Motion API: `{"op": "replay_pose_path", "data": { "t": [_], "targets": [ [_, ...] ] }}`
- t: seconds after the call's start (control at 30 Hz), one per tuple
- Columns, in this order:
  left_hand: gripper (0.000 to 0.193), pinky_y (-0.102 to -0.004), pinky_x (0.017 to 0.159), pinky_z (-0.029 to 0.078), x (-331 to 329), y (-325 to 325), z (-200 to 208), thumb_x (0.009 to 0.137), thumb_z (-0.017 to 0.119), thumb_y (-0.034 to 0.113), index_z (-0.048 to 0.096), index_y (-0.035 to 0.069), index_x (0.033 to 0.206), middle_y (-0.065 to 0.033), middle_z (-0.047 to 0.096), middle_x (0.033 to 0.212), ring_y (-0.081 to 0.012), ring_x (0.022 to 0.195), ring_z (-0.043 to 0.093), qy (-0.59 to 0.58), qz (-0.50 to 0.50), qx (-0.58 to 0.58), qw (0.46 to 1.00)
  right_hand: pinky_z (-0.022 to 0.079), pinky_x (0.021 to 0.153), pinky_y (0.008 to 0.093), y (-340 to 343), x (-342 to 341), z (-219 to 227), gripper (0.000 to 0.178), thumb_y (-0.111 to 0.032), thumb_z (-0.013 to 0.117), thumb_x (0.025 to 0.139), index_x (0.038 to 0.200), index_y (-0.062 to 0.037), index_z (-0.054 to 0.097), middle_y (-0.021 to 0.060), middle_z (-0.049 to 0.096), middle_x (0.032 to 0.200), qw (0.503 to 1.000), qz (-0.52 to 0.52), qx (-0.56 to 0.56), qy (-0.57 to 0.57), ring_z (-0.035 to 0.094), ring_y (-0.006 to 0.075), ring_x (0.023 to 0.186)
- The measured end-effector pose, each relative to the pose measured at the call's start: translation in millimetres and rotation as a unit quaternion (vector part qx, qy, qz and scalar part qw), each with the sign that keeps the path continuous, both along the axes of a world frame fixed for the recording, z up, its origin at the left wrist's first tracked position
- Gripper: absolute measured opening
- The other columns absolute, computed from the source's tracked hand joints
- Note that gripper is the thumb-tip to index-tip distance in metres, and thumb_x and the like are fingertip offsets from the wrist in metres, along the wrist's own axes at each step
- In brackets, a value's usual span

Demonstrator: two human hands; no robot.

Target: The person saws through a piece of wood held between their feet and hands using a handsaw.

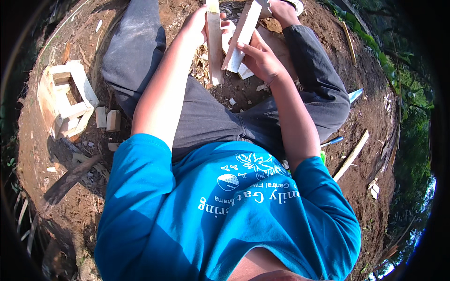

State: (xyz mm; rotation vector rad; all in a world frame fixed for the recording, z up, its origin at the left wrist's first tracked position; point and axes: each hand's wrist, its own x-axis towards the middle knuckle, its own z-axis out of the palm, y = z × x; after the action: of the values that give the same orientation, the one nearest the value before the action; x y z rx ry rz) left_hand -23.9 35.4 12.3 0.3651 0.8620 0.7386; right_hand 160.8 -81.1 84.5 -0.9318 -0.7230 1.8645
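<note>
Between my knees, at the top of the head view, each hand holds a piece of pale wood. My left hand (196, 27) is closed round a narrow wooden strip (214, 54), its fingertips showing past the far side. In my right hand (260, 57) is a wider wooden board (243, 36), tilted, with the thumb laid on its face and the fingers mostly hidden behind it. The two pieces stand close beside each other, apart at their near ends. Under them, wood chips (202, 63) are scattered over the soil.
A box-like wooden frame (47, 100) stands on the ground at the left, with small wooden blocks (113, 121) beside it. A dark branch (70, 182) lies nearer. At the right are a blue-handled tool (334, 140), a long stick (352, 154) and a blue pointed object (355, 95).
</note>
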Motion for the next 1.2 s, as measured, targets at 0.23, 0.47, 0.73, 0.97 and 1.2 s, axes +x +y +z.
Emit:
{"op": "replay_pose_path", "data": {
  "t": [0.23, 0.47, 0.73, 0.97, 1.2],
  "targets": [
    [0.048, -0.0483, 0.096, 0.057, -4, 2, -21, 0.112, 0.038, 0.040, 0.052, 0.001, 0.137, -0.0169, 0.068, 0.123, -0.0313, 0.112, 0.068, -0.019, -0.080, 0.016, 0.996, 0.046, 0.100, 0.0337, 1, -17, -9, 0.056, -0.027, 0.071, 0.098, 0.142, -0.0067, 0.044, 0.0078, 0.060, 0.120, 0.985, -0.066, 0.015, -0.162, 0.058, 0.0166, 0.108],
    [0.040, -0.0458, 0.096, 0.055, 23, -8, -10, 0.110, 0.044, 0.038, 0.058, 0.005, 0.130, -0.0124, 0.068, 0.118, -0.0264, 0.107, 0.068, 0.028, 0.044, 0.002, 0.999, 0.046, 0.106, 0.0372, -7, -31, -53, 0.066, -0.023, 0.077, 0.091, 0.146, -0.0007, 0.047, 0.0138, 0.064, 0.128, 0.912, -0.072, 0.025, -0.403, 0.060, 0.0196, 0.121],
    [0.038, -0.0443, 0.097, 0.054, 28, -22, -7, 0.106, 0.050, 0.034, 0.057, 0.006, 0.131, -0.0143, 0.067, 0.121, -0.0273, 0.108, 0.068, -0.049, 0.041, 0.072, 0.995, 0.046, 0.108, 0.0430, 10, -40, -41, 0.073, -0.026, 0.077, 0.087, 0.150, -0.0075, 0.046, 0.0199, 0.060, 0.127, 0.897, -0.094, 0.015, -0.432, 0.056, 0.0269, 0.123],
    [0.037, -0.0452, 0.099, 0.051, 37, -37, 29, 0.106, 0.049, 0.033, 0.058, 0.006, 0.130, -0.0145, 0.067, 0.121, -0.0263, 0.111, 0.065, 0.001, 0.002, 0.038, 0.999, 0.041, 0.116, 0.0518, 31, -14, -55, 0.090, -0.034, 0.075, 0.084, 0.161, -0.0223, 0.033, 0.0275, 0.036, 0.142, 0.924, -0.078, 0.027, -0.373, 0.037, 0.0401, 0.139],
    [0.043, -0.0475, 0.102, 0.049, 36, -34, 25, 0.107, 0.048, 0.039, 0.055, 0.006, 0.134, -0.0152, 0.066, 0.125, -0.0284, 0.115, 0.064, -0.024, -0.003, 0.036, 0.999, 0.040, 0.114, 0.0394, 30, -20, -49, 0.079, -0.017, 0.076, 0.092, 0.158, -0.0088, 0.034, 0.0145, 0.056, 0.143, 0.934, -0.085, 0.068, -0.341, 0.053, 0.0225, 0.134]
  ]
}}
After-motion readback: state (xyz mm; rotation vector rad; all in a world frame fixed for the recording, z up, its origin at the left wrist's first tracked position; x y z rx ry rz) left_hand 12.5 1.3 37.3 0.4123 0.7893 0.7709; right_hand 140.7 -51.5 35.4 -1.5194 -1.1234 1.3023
